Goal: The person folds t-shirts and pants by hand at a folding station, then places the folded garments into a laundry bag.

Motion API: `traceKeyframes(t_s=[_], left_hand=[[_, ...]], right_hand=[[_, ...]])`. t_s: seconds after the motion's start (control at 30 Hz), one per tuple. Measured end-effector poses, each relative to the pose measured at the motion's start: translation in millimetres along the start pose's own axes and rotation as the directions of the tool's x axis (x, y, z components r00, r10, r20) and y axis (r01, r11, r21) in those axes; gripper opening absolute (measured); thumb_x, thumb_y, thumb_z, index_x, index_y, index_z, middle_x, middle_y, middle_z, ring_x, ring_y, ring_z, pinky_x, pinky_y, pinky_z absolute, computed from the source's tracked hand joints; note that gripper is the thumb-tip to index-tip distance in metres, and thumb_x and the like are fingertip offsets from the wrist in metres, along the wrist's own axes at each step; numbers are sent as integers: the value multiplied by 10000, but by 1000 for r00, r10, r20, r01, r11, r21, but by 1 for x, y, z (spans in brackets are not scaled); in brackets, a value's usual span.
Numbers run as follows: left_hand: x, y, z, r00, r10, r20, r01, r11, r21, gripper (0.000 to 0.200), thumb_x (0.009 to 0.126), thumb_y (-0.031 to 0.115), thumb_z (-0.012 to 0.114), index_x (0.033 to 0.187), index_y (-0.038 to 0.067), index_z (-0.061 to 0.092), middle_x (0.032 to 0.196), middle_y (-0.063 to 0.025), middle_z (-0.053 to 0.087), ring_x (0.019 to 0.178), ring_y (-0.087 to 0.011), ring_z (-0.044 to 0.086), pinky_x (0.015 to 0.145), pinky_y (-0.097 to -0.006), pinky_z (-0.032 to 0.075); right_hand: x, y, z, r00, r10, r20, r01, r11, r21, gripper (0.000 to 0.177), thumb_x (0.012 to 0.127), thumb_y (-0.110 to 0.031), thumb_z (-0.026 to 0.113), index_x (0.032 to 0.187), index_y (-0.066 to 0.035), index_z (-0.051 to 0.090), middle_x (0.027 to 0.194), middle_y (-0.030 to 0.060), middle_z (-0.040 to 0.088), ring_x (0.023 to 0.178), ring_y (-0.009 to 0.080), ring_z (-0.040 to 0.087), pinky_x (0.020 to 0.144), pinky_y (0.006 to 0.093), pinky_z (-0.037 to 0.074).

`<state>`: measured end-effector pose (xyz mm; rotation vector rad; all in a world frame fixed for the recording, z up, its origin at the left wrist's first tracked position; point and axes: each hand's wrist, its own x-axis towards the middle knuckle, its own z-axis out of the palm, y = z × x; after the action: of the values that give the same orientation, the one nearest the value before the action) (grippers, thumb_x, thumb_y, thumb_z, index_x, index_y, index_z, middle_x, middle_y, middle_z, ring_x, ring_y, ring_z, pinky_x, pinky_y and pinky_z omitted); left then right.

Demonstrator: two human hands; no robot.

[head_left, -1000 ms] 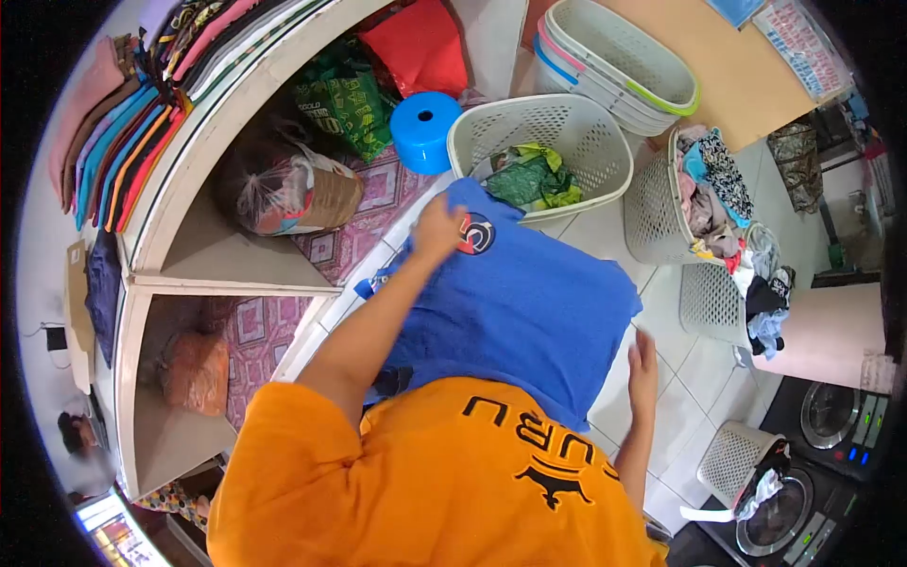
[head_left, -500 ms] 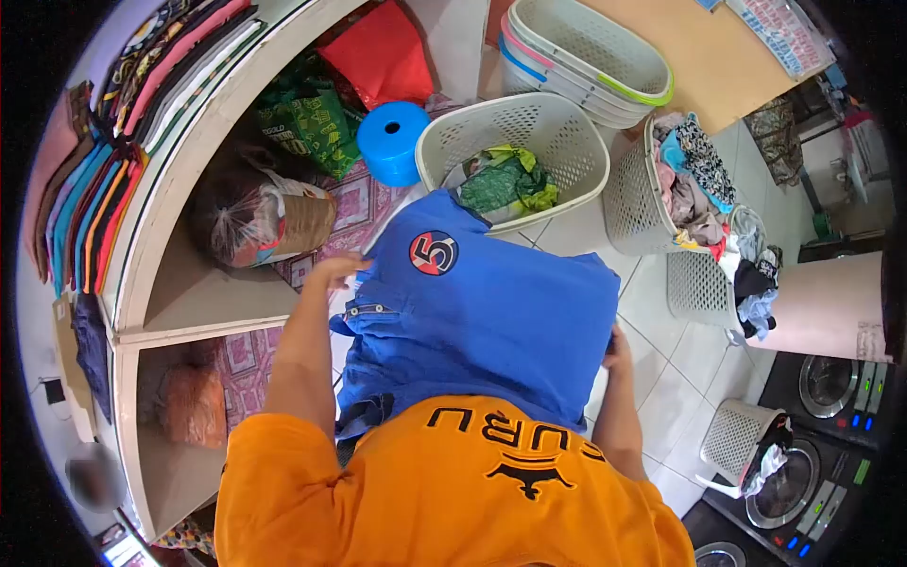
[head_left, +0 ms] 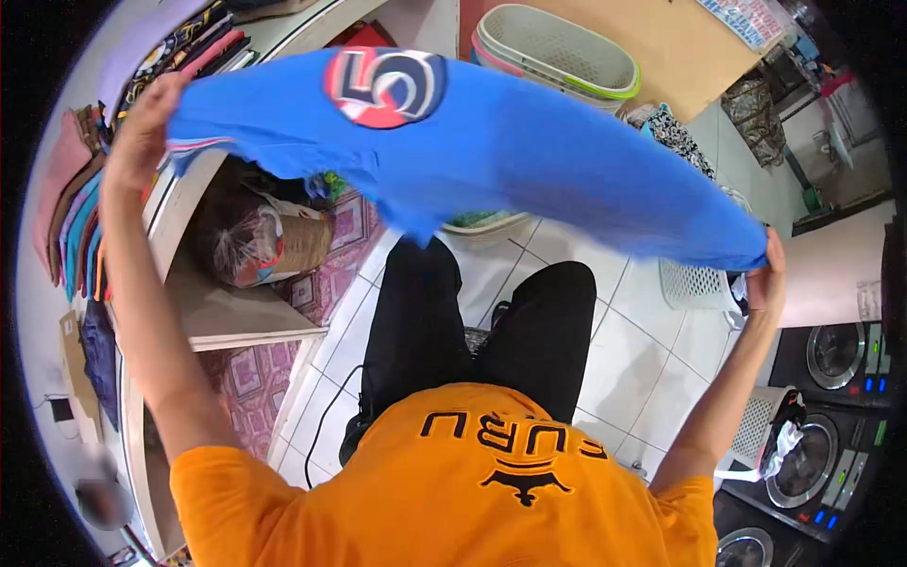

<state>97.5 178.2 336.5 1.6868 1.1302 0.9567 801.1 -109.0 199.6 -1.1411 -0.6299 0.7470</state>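
Blue garment point(head_left: 567, 151) is now up off the lap point(head_left: 411, 340), spread in the air; so its weight looks to be all on the two hands. Left hand point(head_left: 142, 132) grips one end, right hand point(head_left: 770, 274) the other, fingers closed on cloth, hands wide apart. Long axis crosses the body, upper left to lower right in view, bowed upward. Round badge point(head_left: 385, 87) faces the camera, nearer the left-hand end.

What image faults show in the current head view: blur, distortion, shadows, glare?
Head view: the blue shirt is motion-blurred, its round badge smeared; the orange shirt's lettering reads sharper. Head view: strong fisheye curvature bends the shelf edge, with black corners. Head view: soft shadows on the floor tiles; no severe glare over the held shirt.
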Motion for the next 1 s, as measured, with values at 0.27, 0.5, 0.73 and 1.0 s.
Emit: traceKeyframes(t_s=[0.27, 0.5, 0.73, 1.0], left_hand=[[-109, -45, 16, 902, -418, -104, 431, 869, 245, 274, 790, 273, 598, 985, 141, 459, 753, 74, 418, 665, -35, 395, 582, -164, 310], [-208, -214, 85, 498, -857, 131, 729, 496, 473, 156, 793, 144, 597, 912, 45, 575, 758, 7, 562, 734, -111, 544, 650, -231, 431], [-200, -209, 39, 575, -753, 321, 813, 569, -121, 66, 806, 107, 581, 852, 73, 549, 691, 13, 542, 657, -67, 558, 497, -176, 416], [-219, -200, 64, 525, -849, 63, 846, 512, -146, 96, 775, 48, 603, 851, 56, 546, 719, -3, 562, 655, -119, 582, 596, -220, 504]], right_hand=[[-86, 45, -40, 970, 227, 82, -208, 958, -197, 137, 791, -154, 607, 919, -142, 561, 927, -10, 575, 849, 137, 553, 809, 390, 431], [-195, 147, -67, 718, 678, -155, -694, 684, -225, 100, 765, -145, 629, 830, -132, 554, 822, -49, 532, 790, 106, 500, 722, 355, 431], [-207, 126, -77, 884, 457, -101, -468, 865, -179, 118, 741, -77, 648, 787, -116, 546, 764, -17, 551, 719, 113, 525, 695, 288, 421], [-240, 147, -97, 845, 520, -128, -534, 837, -124, 210, 710, -60, 660, 681, -141, 469, 787, -21, 546, 797, 137, 519, 753, 386, 421]])
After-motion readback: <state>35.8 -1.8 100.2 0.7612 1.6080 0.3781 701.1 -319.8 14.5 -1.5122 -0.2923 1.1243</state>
